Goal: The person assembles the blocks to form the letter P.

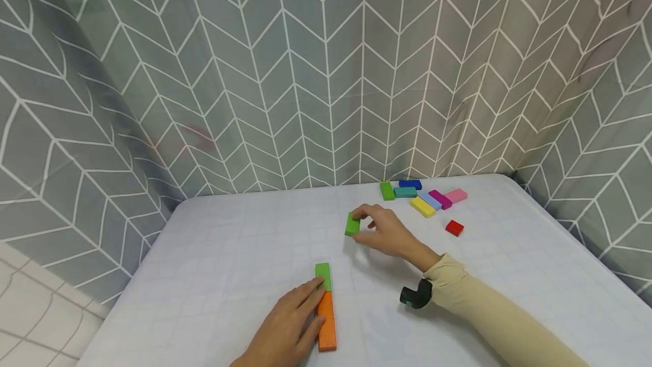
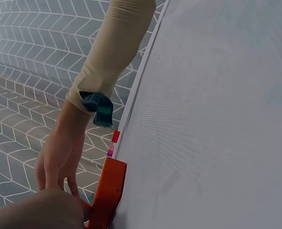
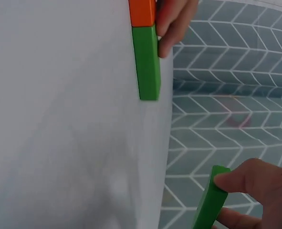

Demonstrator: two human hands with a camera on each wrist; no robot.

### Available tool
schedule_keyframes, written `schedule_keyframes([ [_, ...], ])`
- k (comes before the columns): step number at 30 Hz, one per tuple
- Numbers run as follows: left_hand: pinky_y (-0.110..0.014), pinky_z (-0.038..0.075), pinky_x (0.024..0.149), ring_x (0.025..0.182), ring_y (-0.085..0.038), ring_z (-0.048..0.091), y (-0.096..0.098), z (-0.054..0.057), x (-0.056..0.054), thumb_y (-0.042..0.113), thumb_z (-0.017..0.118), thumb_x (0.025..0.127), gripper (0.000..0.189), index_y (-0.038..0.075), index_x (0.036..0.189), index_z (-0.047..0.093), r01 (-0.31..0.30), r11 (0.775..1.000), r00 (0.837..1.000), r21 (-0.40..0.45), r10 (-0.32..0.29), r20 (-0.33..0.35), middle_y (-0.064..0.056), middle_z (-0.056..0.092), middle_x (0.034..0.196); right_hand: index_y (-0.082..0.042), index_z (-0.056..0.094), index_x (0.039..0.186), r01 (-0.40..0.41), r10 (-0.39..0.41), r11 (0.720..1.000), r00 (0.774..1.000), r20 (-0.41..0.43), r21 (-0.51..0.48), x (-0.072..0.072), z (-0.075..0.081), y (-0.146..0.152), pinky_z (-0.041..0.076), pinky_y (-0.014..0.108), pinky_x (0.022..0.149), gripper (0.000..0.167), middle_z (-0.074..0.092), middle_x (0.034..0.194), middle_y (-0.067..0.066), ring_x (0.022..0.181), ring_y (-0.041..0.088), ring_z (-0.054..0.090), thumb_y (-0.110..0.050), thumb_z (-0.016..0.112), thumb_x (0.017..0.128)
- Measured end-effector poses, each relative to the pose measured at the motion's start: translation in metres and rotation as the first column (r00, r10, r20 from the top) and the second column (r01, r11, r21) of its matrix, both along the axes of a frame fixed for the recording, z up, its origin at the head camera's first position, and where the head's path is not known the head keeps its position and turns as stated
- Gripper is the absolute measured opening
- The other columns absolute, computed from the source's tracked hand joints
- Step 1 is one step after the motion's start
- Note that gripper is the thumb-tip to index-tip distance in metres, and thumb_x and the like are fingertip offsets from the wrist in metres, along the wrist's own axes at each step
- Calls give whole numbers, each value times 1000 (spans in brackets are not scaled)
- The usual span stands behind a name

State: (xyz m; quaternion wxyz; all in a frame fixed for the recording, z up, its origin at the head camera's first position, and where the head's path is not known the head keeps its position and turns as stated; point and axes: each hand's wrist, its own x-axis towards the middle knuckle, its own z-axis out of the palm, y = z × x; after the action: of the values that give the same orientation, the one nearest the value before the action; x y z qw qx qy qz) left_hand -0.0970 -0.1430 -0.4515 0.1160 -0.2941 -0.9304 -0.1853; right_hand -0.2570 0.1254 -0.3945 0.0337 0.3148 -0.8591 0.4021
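Observation:
My right hand (image 1: 384, 233) pinches a green block (image 1: 352, 224) by its ends between thumb and fingers. In the right wrist view this green block (image 3: 211, 200) is held tilted, off to the side of the row. On the white table an orange length (image 1: 327, 324) and a second green block (image 1: 323, 276) lie end to end in one straight row. My left hand (image 1: 290, 321) rests along the row's left side, its fingers loosely extended and touching it near the joint of the two colours. The right wrist view shows fingertips (image 3: 164, 47) beside that joint.
At the far right of the table lie several blocks: a green one (image 1: 387, 191), a teal one (image 1: 405, 192), a dark blue one (image 1: 410, 184), a yellow one (image 1: 422, 207) and a pink one (image 1: 455, 195). Nearer is a small red block (image 1: 454, 227). A patterned curtain (image 1: 305, 72) hangs behind.

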Motion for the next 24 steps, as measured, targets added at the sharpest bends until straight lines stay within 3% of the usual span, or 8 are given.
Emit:
schedule_keyframes([
  [5,-50,46,109,140,-22,47,0,1,0,36,53,110,52,3,150,55,-1,1000,1000,-2,1,0,-4,44,159,-2,67,119,-111,112,993,994,-19,50,-4,-14,-32,56,44,93,32,69,115,6,112,33,62,-10,77,90],
  [11,-49,48,107,139,-24,49,0,-1,0,31,60,107,50,0,146,58,24,999,996,22,-23,-83,-7,47,157,-4,70,116,-197,201,975,979,-27,98,-4,-25,-56,53,38,93,31,71,112,3,106,26,63,-12,79,88],
  [17,-50,47,107,139,-25,50,-1,-3,-2,30,61,106,48,0,144,60,22,1000,993,18,-20,-118,-8,49,156,-4,71,114,-216,224,968,973,-58,125,-3,-28,-62,52,35,92,31,71,107,2,100,20,62,-12,81,86],
  [24,-51,46,108,140,-26,49,-1,-2,-2,31,60,107,49,1,145,59,14,1000,996,3,-13,-84,-8,49,156,-6,72,116,-222,232,965,971,-60,143,1,-30,-60,52,35,93,31,72,111,2,102,21,62,-11,78,86],
])
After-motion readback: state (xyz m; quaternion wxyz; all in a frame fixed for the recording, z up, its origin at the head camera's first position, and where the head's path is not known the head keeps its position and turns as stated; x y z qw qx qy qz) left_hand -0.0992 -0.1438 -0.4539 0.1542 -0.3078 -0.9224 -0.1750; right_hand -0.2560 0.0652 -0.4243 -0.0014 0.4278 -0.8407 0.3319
